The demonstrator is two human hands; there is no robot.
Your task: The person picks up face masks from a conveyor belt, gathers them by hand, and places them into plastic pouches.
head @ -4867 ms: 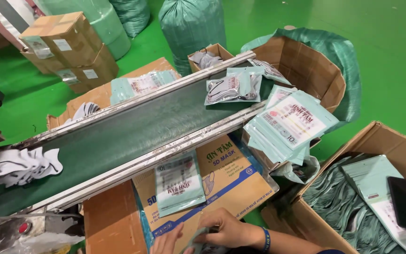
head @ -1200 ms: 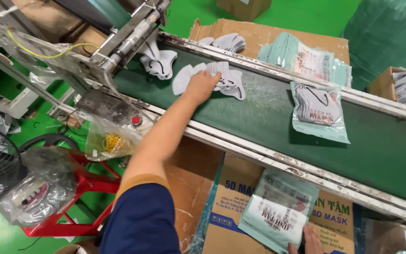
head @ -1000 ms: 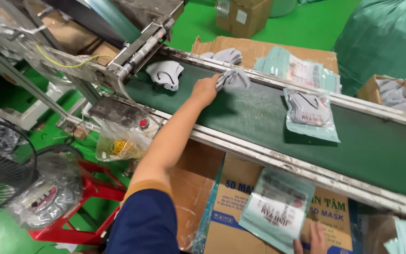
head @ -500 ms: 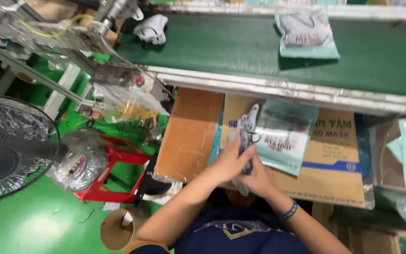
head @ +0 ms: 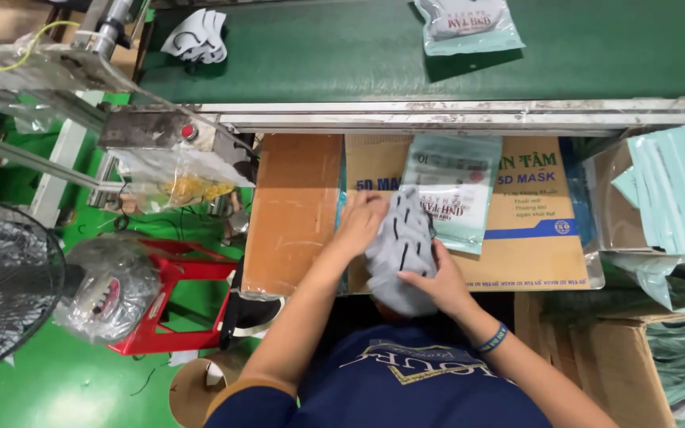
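Here both hands meet over a flat cardboard box [head: 533, 238] lying below the conveyor's metal rail [head: 453, 119]. The left hand [head: 361, 224] has its fingers curled round the upper left edge of a stack of grey face masks [head: 400, 254], gripping it; the right hand [head: 436, 279] clasps the same stack from its lower right side, thumb laid across the front, fingers closed behind it. The stack stands roughly upright between the two hands, its top end touching the lower left corner of a pale green printed pouch [head: 453, 190] that lies on the box. The right wrist carries a blue wristband [head: 491, 339]. On the green conveyor belt [head: 319, 55] above sit one filled pouch [head: 469, 24] at top right and a loose white-and-black mask [head: 196, 40] at top left, well apart from each other and from the hands. A pile of empty pale green pouches [head: 675, 190] leans at the right edge. To the left, on the green floor: a red plastic stool [head: 176, 301], a fan [head: 1, 285] wrapped in clear plastic, and a clear bag [head: 176, 178] hanging under the machine frame
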